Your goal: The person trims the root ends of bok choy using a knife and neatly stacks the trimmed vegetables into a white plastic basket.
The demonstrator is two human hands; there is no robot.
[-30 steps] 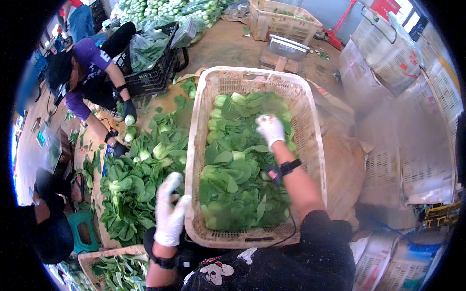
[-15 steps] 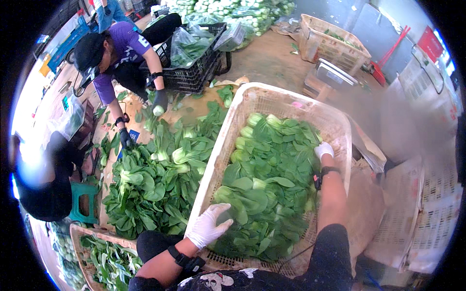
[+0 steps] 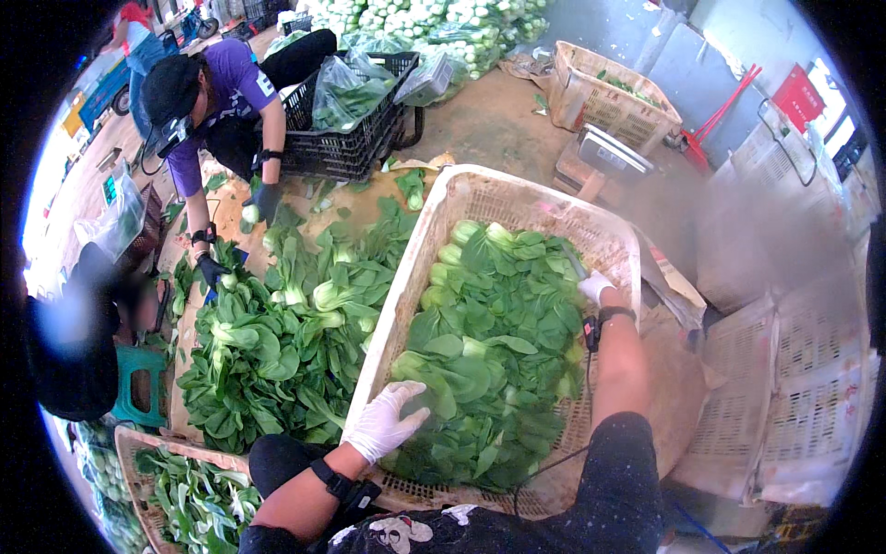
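Observation:
A large whitish plastic crate (image 3: 369, 369) in front of me holds layered bok choy (image 3: 498, 314), pale stems toward its left and far sides. My left hand (image 3: 386, 423), in a white glove, rests at the crate's near left wall with thumb and fingers apart, holding nothing. Inside the right wall, beside the leaves, is my right hand (image 3: 596, 286), also gloved in white. Its fingers look curled in, and a slim grey strip (image 3: 574, 261) shows just beyond them; I cannot make out what it is.
Left of the crate lies a heap of loose bok choy (image 3: 268, 351), where a person in purple (image 3: 235, 78) crouches with dark gloves, holding bok choy. A black crate (image 3: 341, 148) stands behind, a scale (image 3: 609, 152) at the far right, a green stool (image 3: 140, 386) at left.
The whole view has shifted slightly, so things appear farther left. Both my hands keep about the same places at the crate. The other person's hands have moved a little over the heap.

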